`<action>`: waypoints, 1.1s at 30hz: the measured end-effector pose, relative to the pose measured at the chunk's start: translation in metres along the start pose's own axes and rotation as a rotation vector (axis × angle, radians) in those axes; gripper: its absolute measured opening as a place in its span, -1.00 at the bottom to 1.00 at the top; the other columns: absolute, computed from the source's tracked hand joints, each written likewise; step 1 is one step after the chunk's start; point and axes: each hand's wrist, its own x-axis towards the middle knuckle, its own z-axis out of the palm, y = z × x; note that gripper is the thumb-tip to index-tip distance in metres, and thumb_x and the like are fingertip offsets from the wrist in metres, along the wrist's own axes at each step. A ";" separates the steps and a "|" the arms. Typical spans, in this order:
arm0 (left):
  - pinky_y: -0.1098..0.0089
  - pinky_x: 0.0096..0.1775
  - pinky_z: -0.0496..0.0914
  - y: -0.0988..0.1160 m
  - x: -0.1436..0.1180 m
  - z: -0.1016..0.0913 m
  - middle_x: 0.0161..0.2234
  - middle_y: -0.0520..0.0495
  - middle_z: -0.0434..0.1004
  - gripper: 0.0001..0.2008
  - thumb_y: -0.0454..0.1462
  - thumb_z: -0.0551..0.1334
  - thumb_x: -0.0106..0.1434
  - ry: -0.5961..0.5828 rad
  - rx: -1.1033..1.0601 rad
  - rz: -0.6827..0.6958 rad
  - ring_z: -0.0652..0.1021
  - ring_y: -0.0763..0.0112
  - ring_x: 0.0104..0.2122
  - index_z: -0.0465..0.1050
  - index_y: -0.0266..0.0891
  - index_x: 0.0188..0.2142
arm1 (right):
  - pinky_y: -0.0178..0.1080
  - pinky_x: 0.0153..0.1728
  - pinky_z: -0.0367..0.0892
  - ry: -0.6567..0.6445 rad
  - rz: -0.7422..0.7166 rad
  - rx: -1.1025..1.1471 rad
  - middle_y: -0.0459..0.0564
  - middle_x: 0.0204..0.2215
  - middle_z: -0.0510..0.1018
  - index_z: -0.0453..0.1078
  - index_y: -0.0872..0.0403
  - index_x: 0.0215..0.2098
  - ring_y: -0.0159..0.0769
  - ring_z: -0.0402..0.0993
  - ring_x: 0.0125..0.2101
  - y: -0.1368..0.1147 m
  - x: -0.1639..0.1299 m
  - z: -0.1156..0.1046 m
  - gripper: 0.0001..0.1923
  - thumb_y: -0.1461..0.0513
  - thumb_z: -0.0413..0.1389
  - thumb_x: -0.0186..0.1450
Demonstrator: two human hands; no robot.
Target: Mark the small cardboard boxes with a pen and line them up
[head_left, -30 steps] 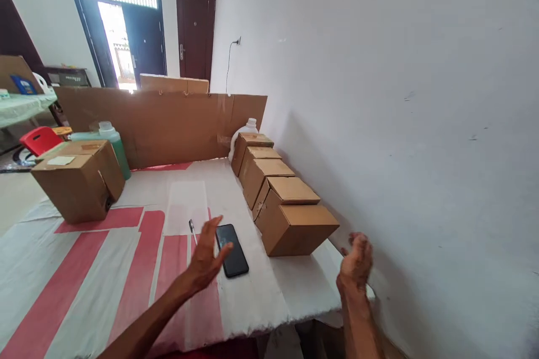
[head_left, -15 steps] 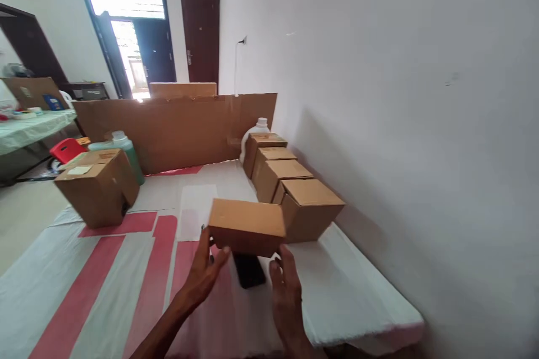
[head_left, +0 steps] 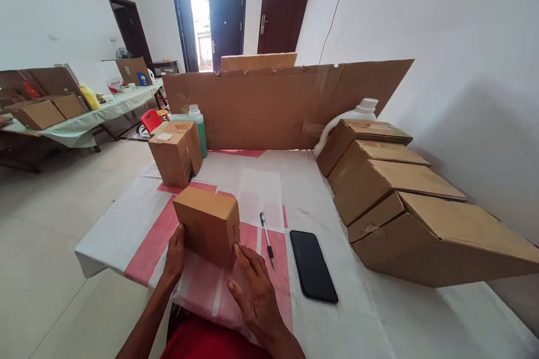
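Note:
A small closed cardboard box (head_left: 208,224) stands on the white-and-red table cover (head_left: 126,224) right in front of me. My left hand (head_left: 174,253) presses against its left side. My right hand (head_left: 252,286) lies low on the cover with its fingertips against the box's lower right corner, so the box sits between both hands. A pen (head_left: 266,231) lies just right of the box, and a black phone (head_left: 313,265) lies face up beyond the pen.
A row of several closed cardboard boxes (head_left: 391,185) runs along the wall at right, with a white jug (head_left: 362,109) behind it. Another box (head_left: 174,152) and a green bottle (head_left: 199,126) stand at the far left. A cardboard screen (head_left: 273,102) closes the back.
Both hands took the small box from the near end of the row, carried it left and lowered it onto the cover in front of me. The view has swung left.

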 end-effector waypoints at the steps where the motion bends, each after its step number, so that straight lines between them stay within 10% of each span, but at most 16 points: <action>1: -0.10 0.27 0.31 -0.002 0.000 0.001 0.14 -0.28 0.57 -0.29 0.24 -0.04 0.42 0.016 0.004 -0.024 0.45 -0.05 0.26 0.46 -0.24 0.16 | 0.24 0.31 0.24 -0.023 -0.011 0.013 0.03 0.36 0.33 0.06 -0.22 0.49 0.06 0.22 0.35 -0.002 0.001 -0.002 -0.31 0.09 0.12 0.45; 19: 0.22 -0.16 0.48 0.033 -0.035 0.013 0.16 -0.21 0.54 -0.32 0.22 -0.01 0.41 -0.011 0.042 0.007 0.56 0.12 -0.02 0.43 -0.18 0.21 | 0.14 0.27 0.27 0.137 0.429 0.386 0.09 0.39 0.31 0.26 -0.10 0.39 -0.01 0.22 0.37 0.005 0.035 -0.027 -0.35 -0.16 0.01 0.44; 26: 0.16 0.00 0.42 0.079 -0.051 0.018 0.18 -0.18 0.51 -0.48 0.01 0.12 0.44 -0.110 0.150 0.271 0.54 0.11 0.01 0.36 -0.09 0.29 | 0.09 0.26 0.32 0.274 0.445 0.449 0.08 0.36 0.36 0.23 -0.10 0.42 -0.02 0.29 0.33 0.014 0.049 -0.040 -0.33 -0.13 0.05 0.43; 33: 0.01 0.08 0.41 0.084 -0.067 0.041 0.00 -0.23 0.50 -0.12 -0.16 0.33 0.33 -0.343 0.399 0.571 0.50 0.03 -0.02 -0.11 -0.03 0.50 | 0.01 0.02 0.51 0.281 0.530 0.581 0.14 0.28 0.47 0.44 -0.02 0.26 0.03 0.45 0.19 0.035 0.070 -0.073 -0.34 -0.21 0.00 0.41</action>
